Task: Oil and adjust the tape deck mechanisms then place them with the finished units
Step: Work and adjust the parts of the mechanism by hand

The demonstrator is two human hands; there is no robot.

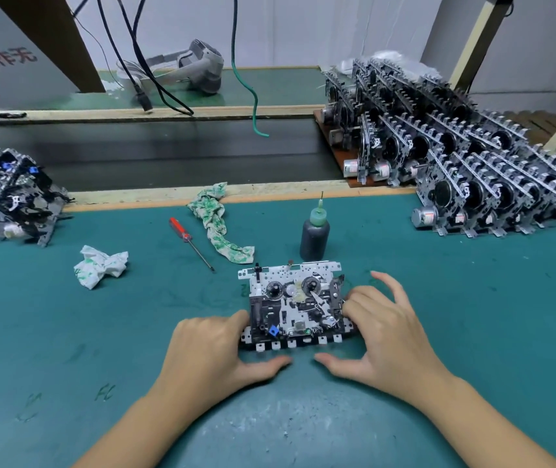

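A tape deck mechanism [295, 305] lies flat on the green mat [135, 332], face up, with two reels and a row of metal tabs along its near edge. My left hand [216, 352] rests at its left near corner, fingers touching the frame. My right hand [384, 329] is at its right side, fingertips pressing on the mechanism, thumb stretched out on the mat. A dark oil bottle [315, 233] with a green needle cap stands just behind the mechanism. A red-handled screwdriver [189, 242] lies to the left of the bottle.
Rows of upright mechanisms [472, 163] fill the right side of the bench. A smaller pile of mechanisms [10, 201] sits at the left edge. A crumpled rag [217, 224] and a paper wad [101, 270] lie behind the work spot. Cables [253, 96] hang over a dark conveyor belt [168, 153].
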